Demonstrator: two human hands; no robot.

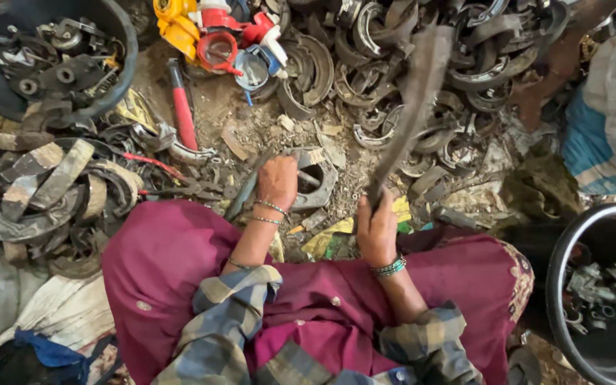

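A: Nearest the cam: plaid sleeves (pixel 237 314) over a magenta lap (pixel 180 264), person sitting on the ground w/ scrap all round.

B: Hands?

A: Left hand (pixel 277 182) has fingers closed on a dark chisel-like tool (pixel 244 191), tip set against a brake shoe (pixel 315 178) lying on the dirt right in front of the knees. Right hand (pixel 376 228) is fisted round the lower end of a long dark bar (pixel 411 100), which is raised, tilted up and away, blurred.

B: How'd that shoe handle?

A: Prob heavy for its size, rigid metal, curved, grimy, so likely slippery w/ dust and grease. Best grip looks like the web or the ends of the arc, not the lining face. Bar seems stiff and weighty; it's held at the very end.

B: Around it?

A: Big heap of brake shoes (pixel 408 50) beyond, another stack (pixel 37 192) on the left. Black tub (pixel 126 64) top left w/ small parts, second black tub (pixel 557 285) at right w/ metal bits. Red-handled tool (pixel 183 114) lying nearby, yellow and red plastic pieces (pixel 208 32) up top, sacks (pixel 607 121) on the right.

B: Anything in the way?

A: Loose debris, scraps and a yellow wrapper (pixel 336 239) crowd the spot; left fingers sit close to where the bar points.
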